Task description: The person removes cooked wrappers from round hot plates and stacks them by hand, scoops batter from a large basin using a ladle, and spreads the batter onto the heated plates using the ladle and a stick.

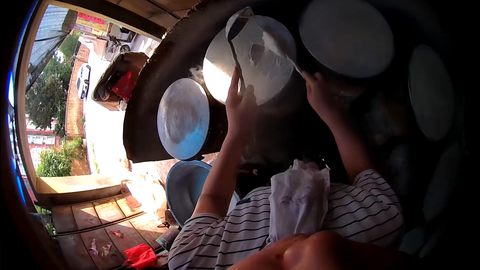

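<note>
My left hand (242,107) is closed around the handle of a ladle (238,22), its bowl raised over the far left rim of a round pale pan (220,65). My right hand (314,90), at the pan's right side, grips a long-handled tool (280,49) with a pale, blurred head; its exact kind is unclear. That head is over the pan, whose surface has a whitish, streaked layer and a darker oval patch near the middle. I cannot tell whether the tool touches the layer.
Other round pale discs, like pans or lids, sit in the dark curved stove: one at left (183,119), one at upper right (347,35), one at far right (431,92). A blue-rimmed basin (185,187) stands by my left arm. Red cloth or plastic (141,256) lies on the tiles.
</note>
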The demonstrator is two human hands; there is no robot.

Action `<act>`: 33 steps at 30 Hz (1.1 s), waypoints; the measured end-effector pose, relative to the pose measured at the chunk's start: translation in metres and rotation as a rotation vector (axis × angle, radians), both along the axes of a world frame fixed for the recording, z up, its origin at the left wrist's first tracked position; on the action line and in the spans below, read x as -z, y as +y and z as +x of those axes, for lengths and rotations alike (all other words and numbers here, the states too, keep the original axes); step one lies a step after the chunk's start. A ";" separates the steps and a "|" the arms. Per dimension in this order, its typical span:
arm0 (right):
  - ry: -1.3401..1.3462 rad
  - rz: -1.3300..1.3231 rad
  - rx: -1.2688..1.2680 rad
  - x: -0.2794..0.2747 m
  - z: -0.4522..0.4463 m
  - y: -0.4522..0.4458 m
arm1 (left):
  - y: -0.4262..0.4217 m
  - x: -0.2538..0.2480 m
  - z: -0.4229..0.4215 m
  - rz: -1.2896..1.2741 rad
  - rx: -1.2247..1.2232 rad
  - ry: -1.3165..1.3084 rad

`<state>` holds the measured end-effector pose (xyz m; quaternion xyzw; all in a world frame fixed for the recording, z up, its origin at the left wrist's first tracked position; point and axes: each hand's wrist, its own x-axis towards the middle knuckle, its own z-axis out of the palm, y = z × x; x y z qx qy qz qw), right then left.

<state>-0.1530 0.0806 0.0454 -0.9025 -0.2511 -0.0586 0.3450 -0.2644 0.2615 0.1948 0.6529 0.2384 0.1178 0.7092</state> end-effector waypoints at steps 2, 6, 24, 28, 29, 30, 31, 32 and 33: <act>-0.029 -0.076 -0.119 -0.008 0.013 0.025 | -0.008 0.001 0.035 -0.144 0.011 0.064; -0.138 -0.016 0.051 0.009 0.030 -0.035 | 0.029 -0.018 0.020 -0.537 0.125 -0.026; 0.682 0.492 0.037 0.007 -0.090 -0.006 | 0.018 0.049 0.023 -1.268 -0.138 -0.093; 0.255 0.366 -0.147 0.005 -0.085 0.022 | -0.017 0.081 0.019 -1.556 -0.175 -0.317; 0.202 0.178 -0.165 -0.034 -0.076 0.011 | -0.007 0.094 0.018 -1.875 0.039 -0.468; 0.180 0.283 -0.087 -0.032 -0.051 0.011 | -0.007 0.067 0.012 -2.043 0.164 -0.470; 0.182 0.383 -0.017 -0.024 -0.022 0.008 | -0.005 0.049 0.008 -2.088 0.167 -0.495; 0.213 0.472 0.054 -0.013 -0.008 0.005 | -0.007 0.036 -0.007 -2.138 0.133 -0.515; 0.342 0.374 0.028 -0.016 0.002 0.001 | -0.010 0.020 -0.018 -2.117 0.072 -0.542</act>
